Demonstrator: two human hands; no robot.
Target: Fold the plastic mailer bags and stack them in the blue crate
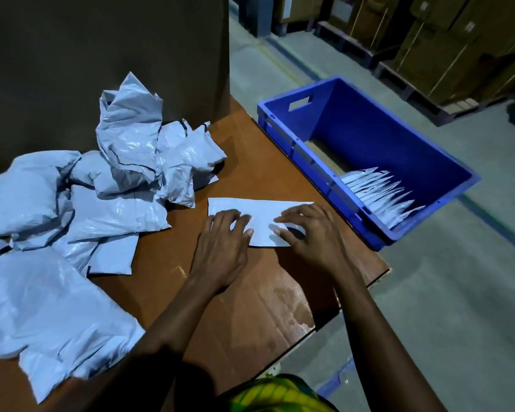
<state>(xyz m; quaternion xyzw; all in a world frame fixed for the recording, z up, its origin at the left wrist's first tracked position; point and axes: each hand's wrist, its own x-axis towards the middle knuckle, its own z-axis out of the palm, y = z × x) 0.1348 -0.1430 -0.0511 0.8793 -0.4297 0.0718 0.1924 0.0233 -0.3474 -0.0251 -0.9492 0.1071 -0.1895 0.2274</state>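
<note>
Now, on my feed the folded mailer bag (260,217) lies flat on the brown table (250,292), near its right edge. Its long axis runs left to right across my view, and the far edge looks longer than the near one. Both hands are laid on top of it. The left hand (223,242) covers the bag's left part with its fingers spread and nearly straight, pressing down rather than gripping. The right hand (312,233) covers the right end the same way, fingers fanned and thumb flat on the plastic, holding nothing.

Just to the right of the table sits the blue crate (369,129), its long side angled away toward the upper left. A row of folded bags (381,194) fills its near end, packed edge to edge. To the left of the hands, a heap of crumpled, unfolded mailers (116,179) spreads over the table, reaching its near left corner. Behind the heap rises a dark cardboard wall (101,40). Far back, boxes on pallets (428,40) line the grey floor.
</note>
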